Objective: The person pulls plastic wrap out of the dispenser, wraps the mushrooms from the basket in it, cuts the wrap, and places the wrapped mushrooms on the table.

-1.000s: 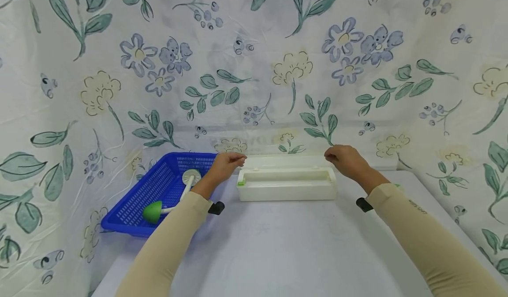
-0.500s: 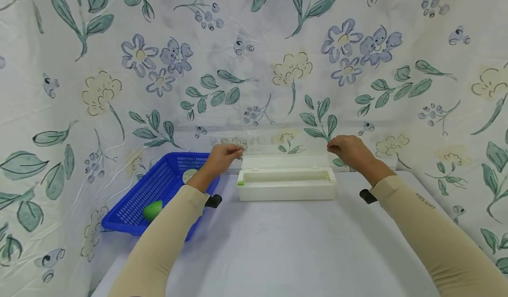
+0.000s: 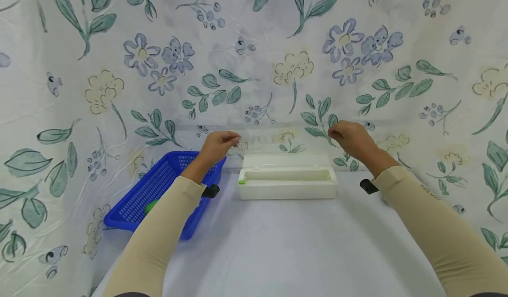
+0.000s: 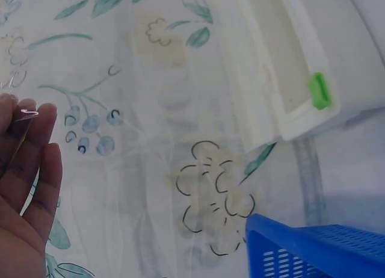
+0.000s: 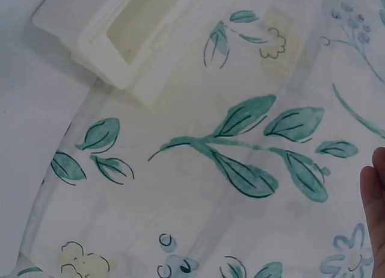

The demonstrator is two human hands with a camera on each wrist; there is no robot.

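Floral backdrop cloth (image 3: 254,46) hangs behind both hands; white bench (image 3: 278,244) lies below them. Blue basket (image 3: 158,191) sits under the left hand (image 3: 216,146). White dispenser box (image 3: 286,182), lid open, sits between and below the hands. Left hand and right hand (image 3: 351,138) each pinch a corner of clear film (image 4: 120,169), stretched up from the box.

A: What crowds the white dispenser box (image 3: 287,183)?
B: A blue basket (image 3: 158,194) just left of it, and the flowered cloth (image 3: 278,68) rising close behind.
A: And over it?
B: Clear film (image 3: 283,140) stretches above the box between both hands. In front lies bare table (image 3: 285,248).
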